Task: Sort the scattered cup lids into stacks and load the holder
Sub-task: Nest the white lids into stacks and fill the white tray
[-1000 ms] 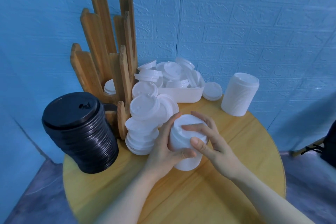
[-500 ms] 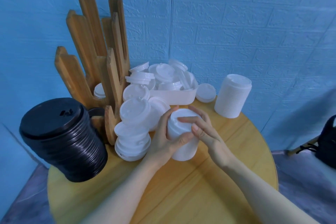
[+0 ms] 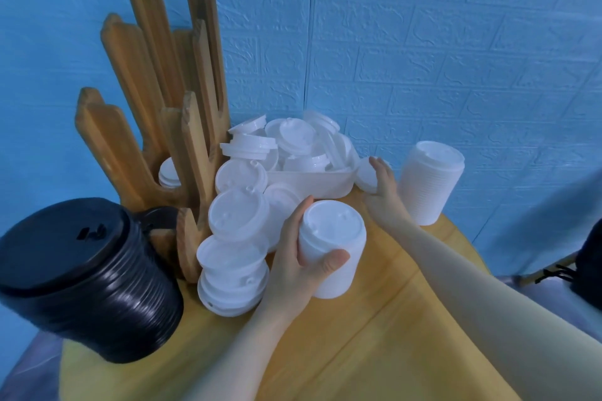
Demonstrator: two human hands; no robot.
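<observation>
My left hand (image 3: 293, 257) grips a short stack of white lids (image 3: 334, 244) standing on the round wooden table (image 3: 374, 335). My right hand (image 3: 382, 187) has its fingers on a loose white lid (image 3: 366, 172) lying between the white tray (image 3: 309, 182) and a tall white lid stack (image 3: 430, 185). The tray is heaped with scattered white lids (image 3: 293, 140). The wooden holder (image 3: 156, 127) stands at the back left, with white lids (image 3: 234, 231) leaning in its front slot and one lid (image 3: 169, 172) further inside.
A big stack of black lids (image 3: 88, 277) sits at the table's left edge. A blue brick-patterned wall is close behind everything. A dark bag (image 3: 589, 264) hangs off to the right, beyond the table.
My right hand left the short white stack and reached back to the loose lid beside the tray. My left hand stayed on the stack.
</observation>
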